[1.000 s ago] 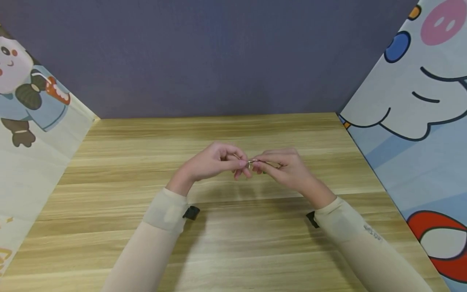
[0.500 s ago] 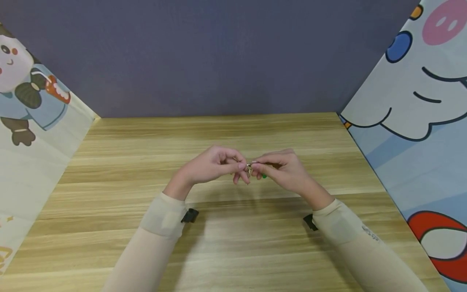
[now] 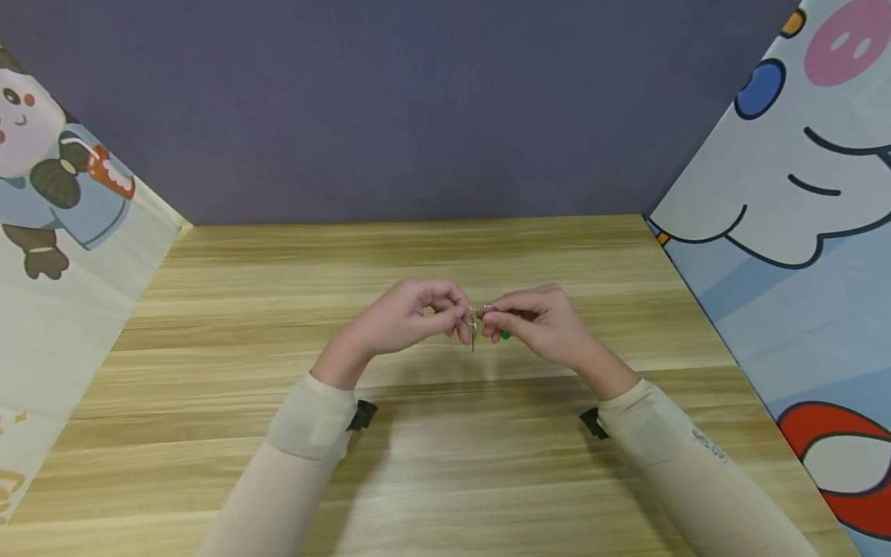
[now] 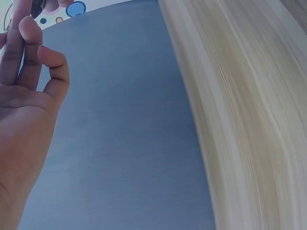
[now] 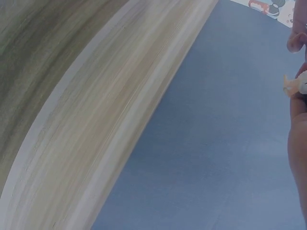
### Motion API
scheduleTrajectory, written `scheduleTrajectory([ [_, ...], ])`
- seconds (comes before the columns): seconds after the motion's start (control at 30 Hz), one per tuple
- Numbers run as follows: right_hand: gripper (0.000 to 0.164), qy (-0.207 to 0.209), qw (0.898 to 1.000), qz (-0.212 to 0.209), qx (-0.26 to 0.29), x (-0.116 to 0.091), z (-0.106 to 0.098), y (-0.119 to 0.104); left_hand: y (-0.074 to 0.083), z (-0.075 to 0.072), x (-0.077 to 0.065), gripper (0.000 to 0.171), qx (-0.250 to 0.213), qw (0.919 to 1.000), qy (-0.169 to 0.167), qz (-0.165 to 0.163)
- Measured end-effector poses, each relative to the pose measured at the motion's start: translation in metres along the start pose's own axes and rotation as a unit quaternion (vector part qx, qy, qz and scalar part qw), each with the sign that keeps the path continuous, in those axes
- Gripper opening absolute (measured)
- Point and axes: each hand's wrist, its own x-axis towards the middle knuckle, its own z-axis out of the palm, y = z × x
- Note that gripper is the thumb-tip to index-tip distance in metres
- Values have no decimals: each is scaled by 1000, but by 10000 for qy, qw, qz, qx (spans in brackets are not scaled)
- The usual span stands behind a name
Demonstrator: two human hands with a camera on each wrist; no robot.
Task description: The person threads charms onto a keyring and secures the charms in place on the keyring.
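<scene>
In the head view, my left hand pinches a small shiny metal key ring between thumb and index finger. A thin metal piece that looks like a key hangs below it. My right hand meets it from the right, thumb and index finger pinching the keychain's metal end. A green bit shows under the right fingers. The right wrist view catches a small white and pale orange charm at the right hand. Other left fingers are loosely bent. The fingers hide much of the metal.
Both hands are above a wood-grain table. A dark grey-blue panel stands along its back edge. Cartoon-printed walls rise at the left and right. A black wrist-camera piece sits at the left cuff.
Both hands stay nearly in place, with the left fingers shifting slightly around the ring. The thin metal piece now hangs more visibly below the fingertips, and the green bit shows more than at first.
</scene>
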Motion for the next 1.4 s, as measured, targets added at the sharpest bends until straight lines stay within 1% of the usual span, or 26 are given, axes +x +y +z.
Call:
scheduleTrajectory([
  [0.1,11,-33,10000,17,-54,0,0,-1,1,-1,0,13,96,10000,19,-15],
  [0.2,12,-119,9997,176,-74,0,-1,-3,0,-2,1,13,319,9995,-48,24],
  [0.27,13,-213,9989,416,-83,1,-2,-6,0,-2,2,14,488,9987,-124,89],
  [0.33,14,-306,9965,767,-103,1,-3,-8,2,-1,3,14,656,9975,-196,155],
  [0.43,14,-414,9903,1320,-110,3,-3,-11,4,-1,3,14,856,9958,-280,174],
  [0.5,15,-439,9863,1589,-111,3,-3,-11,4,-1,3,14,961,9948,-312,152],
  [0.57,16,-443,9849,1669,-153,4,-2,-11,5,-1,4,13,1051,9939,-312,129],
  [0.63,16,-361,9853,1656,-199,4,0,-11,4,0,4,13,1103,9936,-228,126],
  [0.73,16,-118,9874,1549,-301,5,2,-12,3,2,4,13,1176,9930,47,106],
  [0.83,15,153,9869,1565,-347,6,5,-14,1,5,3,10,1258,9913,361,108],
  [0.9,15,268,9853,1649,-347,7,7,-16,0,7,2,9,1353,9891,562,146],
  [0.97,15,354,9834,1740,-386,7,9,-18,-2,9,1,9,1465,9857,793,260],
  [1.13,18,570,9792,1910,-379,8,14,-20,-2,14,-1,11,1700,9729,1453,587],
  [1.27,21,809,9759,2009,-259,10,18,-22,-1,19,0,14,1708,9627,1950,771],
  [1.33,22,931,9733,2088,-198,12,20,-23,-1,21,1,16,1665,9589,2154,796],
  [1.4,22,1060,9705,2163,-106,14,23,-25,-1,24,1,18,1525,9584,2303,726],
])
